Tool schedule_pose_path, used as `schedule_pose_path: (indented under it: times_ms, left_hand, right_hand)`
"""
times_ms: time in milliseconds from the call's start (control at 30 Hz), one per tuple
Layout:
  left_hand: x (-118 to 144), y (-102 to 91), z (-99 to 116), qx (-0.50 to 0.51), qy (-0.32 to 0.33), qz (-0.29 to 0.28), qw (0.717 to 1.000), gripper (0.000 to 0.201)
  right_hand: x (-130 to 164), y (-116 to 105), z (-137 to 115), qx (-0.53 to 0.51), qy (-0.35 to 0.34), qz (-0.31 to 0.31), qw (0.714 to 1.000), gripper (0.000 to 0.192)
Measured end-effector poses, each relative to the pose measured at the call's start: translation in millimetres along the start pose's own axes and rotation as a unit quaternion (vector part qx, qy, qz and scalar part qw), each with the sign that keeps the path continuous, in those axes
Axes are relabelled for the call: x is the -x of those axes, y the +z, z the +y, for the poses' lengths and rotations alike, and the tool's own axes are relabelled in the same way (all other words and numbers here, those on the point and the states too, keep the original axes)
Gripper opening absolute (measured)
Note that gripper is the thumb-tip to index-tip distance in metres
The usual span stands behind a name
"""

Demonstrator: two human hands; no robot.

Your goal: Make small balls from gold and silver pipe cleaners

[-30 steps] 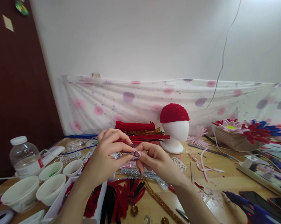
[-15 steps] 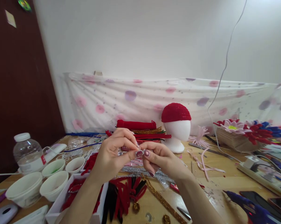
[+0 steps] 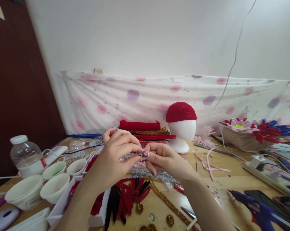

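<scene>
My left hand [image 3: 122, 157] and my right hand [image 3: 160, 157] meet above the middle of the table, fingertips together. Both are closed in a pinch around a small silvery piece [image 3: 140, 154], mostly hidden by the fingers; its exact kind does not show. Beneath the hands lie silver tinsel stems [image 3: 157, 175]. Closer to me are a bunch of red and black fuzzy stems [image 3: 129, 195], a gold tinsel strip [image 3: 167, 202] and several gold tinsel coils [image 3: 170, 219].
A white foam head [image 3: 183, 134] wears a red cap [image 3: 181, 112] behind my hands. White bowls [image 3: 23, 192] and a water bottle [image 3: 27, 157] stand left, beside a white box [image 3: 100, 218]. A blue glue gun [image 3: 253, 207] and power strip [image 3: 270, 179] lie right.
My left fingers have lifted and fanned out a little, and the fingertips of both hands have shifted slightly against each other. The view has tilted slightly downward, showing more gold coils.
</scene>
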State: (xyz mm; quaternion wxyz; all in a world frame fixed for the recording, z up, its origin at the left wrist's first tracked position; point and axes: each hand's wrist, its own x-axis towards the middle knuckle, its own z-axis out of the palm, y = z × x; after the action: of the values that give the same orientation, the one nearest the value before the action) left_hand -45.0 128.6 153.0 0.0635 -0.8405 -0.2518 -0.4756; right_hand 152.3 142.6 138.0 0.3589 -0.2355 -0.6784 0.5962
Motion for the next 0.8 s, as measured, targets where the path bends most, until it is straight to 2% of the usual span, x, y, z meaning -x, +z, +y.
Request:
schedule_pose_path:
  times_ms: [100, 200, 267, 367, 433, 500, 567, 633, 733, 800]
  left_hand:
    - [0.3, 0.6, -2.9, 0.077, -0.007, -0.009, 0.997, 0.019]
    - [0.8, 5.6, -9.1, 0.218, -0.032, 0.01, 0.975, 0.018]
    - [1.7, 12.6, -11.1, 0.328, -0.069, 0.039, 0.941, 0.015]
    - [3.7, 27.6, -8.6, 0.482, -0.151, 0.086, 0.859, 0.008]
    - [4.4, 37.5, -5.3, 0.544, -0.197, 0.1, 0.81, 0.006]
    - [4.3, 43.8, -3.4, 0.561, -0.213, 0.107, 0.793, 0.007]
    - [3.4, 44.2, -4.0, 0.534, -0.206, 0.109, 0.813, 0.006]
    - [2.4, 37.7, -6.4, 0.455, -0.175, 0.101, 0.867, 0.006]
    - [1.5, 19.8, -8.7, 0.268, -0.106, 0.057, 0.956, 0.012]
    - [0.8, 8.2, -7.2, 0.149, -0.064, 0.03, 0.986, 0.014]
  right_hand:
    - [0.7, -5.2, 1.8, -0.008, -0.001, -0.034, 0.999, 0.033]
    - [-0.5, -5.5, 3.6, -0.047, -0.015, -0.059, 0.997, 0.028]
    - [-1.8, -1.7, 4.8, -0.074, -0.04, -0.063, 0.994, 0.026]
    - [-3.5, 6.4, 6.2, -0.097, -0.093, -0.043, 0.99, 0.025]
    - [-4.2, 10.0, 6.9, -0.1, -0.117, -0.025, 0.988, 0.025]
    - [-5.0, 10.5, 7.5, -0.102, -0.13, -0.009, 0.986, 0.026]
    - [-5.7, 8.6, 7.9, -0.11, -0.134, 0.002, 0.985, 0.027]
    - [-5.8, 6.4, 7.2, -0.108, -0.124, 0.008, 0.986, 0.028]
    - [-2.9, 6.3, 3.5, -0.054, -0.081, 0.013, 0.995, 0.034]
    - [0.6, 8.1, 0.1, -0.008, -0.047, 0.027, 0.999, 0.034]
